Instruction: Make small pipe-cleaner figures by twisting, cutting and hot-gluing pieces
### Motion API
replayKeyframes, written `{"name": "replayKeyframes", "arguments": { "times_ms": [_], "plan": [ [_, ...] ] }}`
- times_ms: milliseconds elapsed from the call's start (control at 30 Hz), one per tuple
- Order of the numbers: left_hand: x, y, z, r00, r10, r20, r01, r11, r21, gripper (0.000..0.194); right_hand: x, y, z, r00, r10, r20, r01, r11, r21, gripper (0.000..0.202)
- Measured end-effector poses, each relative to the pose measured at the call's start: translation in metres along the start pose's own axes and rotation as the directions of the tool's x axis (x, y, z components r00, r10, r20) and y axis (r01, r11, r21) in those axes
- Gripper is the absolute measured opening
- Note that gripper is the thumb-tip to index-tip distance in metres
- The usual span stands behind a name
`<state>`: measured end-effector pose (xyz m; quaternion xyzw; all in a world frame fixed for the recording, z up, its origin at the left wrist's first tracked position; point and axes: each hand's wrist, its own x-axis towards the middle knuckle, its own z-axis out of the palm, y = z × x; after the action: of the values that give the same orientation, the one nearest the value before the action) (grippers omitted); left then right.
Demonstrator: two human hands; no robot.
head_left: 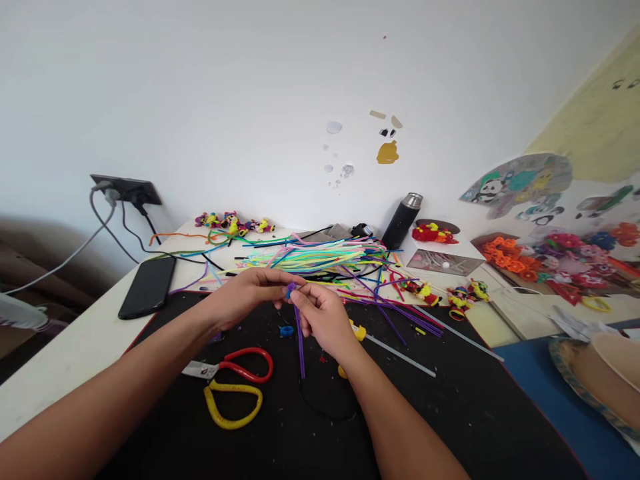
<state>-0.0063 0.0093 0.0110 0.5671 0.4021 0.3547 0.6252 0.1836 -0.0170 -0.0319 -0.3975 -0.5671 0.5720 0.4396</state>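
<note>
Both hands meet above the black mat [425, 413], around a small purple coil at one end of a purple pipe cleaner [301, 347]. My left hand [255, 293] pinches the coil from the left. From the right, my right hand [323, 312] grips it between thumb and fingers, and the purple stems hang down below. A small blue coil [287, 331] lies on the mat just under the hands. Scissors with one red and one yellow handle [234, 410] rest left of the stems. A yellow-tipped glue stick [400, 355] lies beside my right wrist.
Behind the hands is a pile of colourful pipe cleaners [310, 257]. A phone [147, 287] lies at the left, and a black flask [403, 221] stands by the wall near a white box [445, 260]. Small figures [459, 300] and fuzzy flowers [575, 257] are at the right.
</note>
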Motion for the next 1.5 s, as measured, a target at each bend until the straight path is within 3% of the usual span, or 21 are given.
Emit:
{"name": "replayKeyframes", "arguments": {
  "times_ms": [167,367,533,600,767,1067,1367,1500],
  "plan": [
    [-0.004,0.006,-0.002,1.000,0.017,0.024,-0.020,0.992,0.128,0.027,-0.001,-0.003,0.001,1.000,-0.007,0.016,0.007,1.000,0.004,0.039],
    [-0.008,0.015,-0.005,0.994,0.007,0.111,-0.033,0.973,0.230,0.042,-0.002,-0.007,-0.001,1.000,-0.011,0.006,0.011,1.000,-0.022,0.040],
    [-0.007,0.012,-0.003,0.995,0.056,0.088,-0.084,0.928,0.364,0.035,-0.002,-0.005,0.001,1.000,-0.009,0.017,0.009,1.000,-0.019,0.038],
    [-0.007,0.009,-0.003,0.993,0.109,0.053,-0.121,0.882,0.455,0.034,-0.001,-0.003,0.001,1.000,-0.009,0.009,0.010,1.000,-0.016,0.037],
    [-0.008,0.004,0.005,0.944,0.329,-0.021,-0.212,0.655,0.725,0.030,-0.001,-0.002,0.000,1.000,-0.005,-0.005,0.005,0.999,-0.035,0.039],
    [-0.005,-0.008,0.011,0.907,0.421,-0.011,-0.250,0.560,0.790,0.032,0.001,0.001,0.000,0.999,0.014,-0.032,-0.015,0.999,-0.047,0.038],
    [-0.005,-0.007,0.013,0.890,0.452,-0.057,-0.261,0.610,0.748,0.029,0.001,-0.001,-0.001,0.999,-0.011,-0.050,0.010,1.000,-0.029,0.035],
    [-0.004,-0.008,0.011,0.917,0.387,-0.099,-0.218,0.693,0.687,0.029,0.000,0.000,0.000,0.999,0.004,-0.047,-0.005,1.000,-0.015,0.036]
  ]
}}
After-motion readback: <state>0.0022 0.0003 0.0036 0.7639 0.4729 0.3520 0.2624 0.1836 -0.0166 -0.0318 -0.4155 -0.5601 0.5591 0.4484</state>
